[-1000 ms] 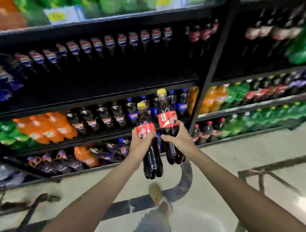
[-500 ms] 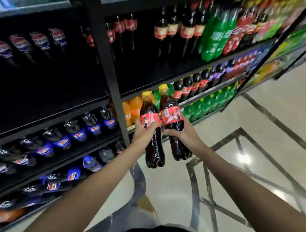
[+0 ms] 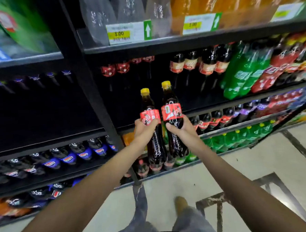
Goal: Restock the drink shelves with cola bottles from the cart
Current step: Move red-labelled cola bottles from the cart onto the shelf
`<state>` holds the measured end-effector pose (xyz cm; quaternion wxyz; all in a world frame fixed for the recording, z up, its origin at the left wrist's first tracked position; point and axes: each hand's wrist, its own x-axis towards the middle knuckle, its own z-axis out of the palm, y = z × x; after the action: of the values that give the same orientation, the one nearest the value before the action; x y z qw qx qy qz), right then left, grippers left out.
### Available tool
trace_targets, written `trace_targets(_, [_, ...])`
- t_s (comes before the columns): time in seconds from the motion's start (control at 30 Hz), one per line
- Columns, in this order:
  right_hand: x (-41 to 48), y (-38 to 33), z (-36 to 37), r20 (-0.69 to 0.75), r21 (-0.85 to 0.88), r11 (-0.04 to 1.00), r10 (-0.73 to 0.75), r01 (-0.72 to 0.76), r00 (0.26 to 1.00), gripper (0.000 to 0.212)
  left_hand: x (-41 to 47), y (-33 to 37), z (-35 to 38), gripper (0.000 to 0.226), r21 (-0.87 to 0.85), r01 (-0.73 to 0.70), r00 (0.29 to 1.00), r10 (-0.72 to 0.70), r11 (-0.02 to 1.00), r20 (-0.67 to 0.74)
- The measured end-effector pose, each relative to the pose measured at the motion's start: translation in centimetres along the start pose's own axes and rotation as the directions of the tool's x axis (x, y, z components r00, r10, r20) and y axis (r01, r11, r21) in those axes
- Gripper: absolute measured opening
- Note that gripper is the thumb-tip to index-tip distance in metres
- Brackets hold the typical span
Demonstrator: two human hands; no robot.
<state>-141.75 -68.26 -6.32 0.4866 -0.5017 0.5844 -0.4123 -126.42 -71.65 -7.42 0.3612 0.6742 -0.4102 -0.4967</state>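
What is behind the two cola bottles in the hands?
Behind the necks of the held bottles is a dark shelf with cola bottles far back. Beside their lower halves, an orange bottle and green bottles show on lower shelves. Anything behind their bodies is covered.

The black shelving unit [image 3: 93,94] stood on a pale tiled floor [image 3: 241,166] marked with dark inlaid lines. Its top shelf [image 3: 180,41] carried clear bottles [image 3: 97,15] and orange bottles [image 3: 204,1], with price tags [image 3: 119,34] fixed along the front edge. The shelf below held red-labelled cola bottles [image 3: 190,65] towards the back, with green bottles [image 3: 241,76] to their right. The next shelf down held blue-labelled bottles [image 3: 83,154] left of the upright and further dark bottles [image 3: 213,119] right of it.
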Motion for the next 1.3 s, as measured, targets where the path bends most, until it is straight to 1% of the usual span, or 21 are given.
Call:
trace_targets(0.07, [2.4,-0.5,-0.5,0.061,-0.012,1.0,-0.009,0.01,0.998,0.046,1.1,0.8,0.2,0.055,-0.009,-0.032,0.999,0.032,0.999,-0.042])
trace_targets(0.13, [4.8,-1.5,-0.7,0.089,-0.032,0.998,-0.043,0.046,0.995,0.05,2.2,1.8,0.3,0.057,-0.037,-0.105,0.991,0.102,0.994,-0.085])
trace_targets(0.23, [8.5,-2.8,-0.5,0.126,-0.05,0.996,-0.067,0.074,0.99,0.058,3.9,3.3,0.4,0.053,-0.064,-0.196,0.97,0.184,0.979,-0.161])
trace_targets(0.3, [10.7,-3.4,-0.2,0.14,-0.04,0.995,-0.085,0.091,0.987,0.057,4.9,4.2,0.3,0.053,-0.067,-0.25,0.951,0.233,0.966,-0.204])
trace_targets(0.4, [13.4,-3.9,0.2,0.158,-0.036,0.991,-0.123,0.13,0.98,0.061,6.5,5.3,-0.1,0.061,-0.061,-0.32,0.922,0.295,0.946,-0.251])
trace_targets(0.5, [15.4,-4.0,0.7,0.172,-0.039,0.985,-0.159,0.168,0.972,0.07,8.0,5.6,-0.5,0.071,-0.068,-0.367,0.906,0.34,0.928,-0.251])
trace_targets(0.63, [17.2,-3.3,1.4,0.198,-0.06,0.981,-0.168,0.183,0.966,0.081,9.1,5.3,-0.2,0.08,-0.059,-0.383,0.9,0.358,0.922,-0.249])
trace_targets(0.77, [18.3,-1.9,2.0,0.168,-0.067,0.979,-0.178,0.192,0.969,0.079,10.2,5.3,0.1,0.079,-0.066,-0.388,0.894,0.358,0.919,-0.269])
trace_targets(1.0, [19.2,-0.6,2.4,0.116,-0.094,0.969,-0.215,0.226,0.97,0.08,11.0,4.9,0.0,0.077,-0.008,-0.373,0.91,0.364,0.928,-0.197])
trace_targets(1.17, [19.1,0.1,2.4,0.163,-0.096,0.98,-0.157,0.174,0.974,0.086,10.8,4.0,0.2,0.08,-0.01,-0.369,0.915,0.362,0.929,-0.177])
trace_targets(1.23, [19.0,0.9,2.3,0.159,-0.108,0.988,-0.095,0.113,0.983,0.088,10.8,2.7,0.4,0.088,0.0,-0.329,0.933,0.325,0.944,-0.158])
trace_targets(1.3, [18.8,2.1,2.3,0.143,-0.135,0.989,-0.048,0.068,0.989,0.084,11.0,1.3,0.6,0.093,0.032,-0.257,0.958,0.259,0.966,-0.127])
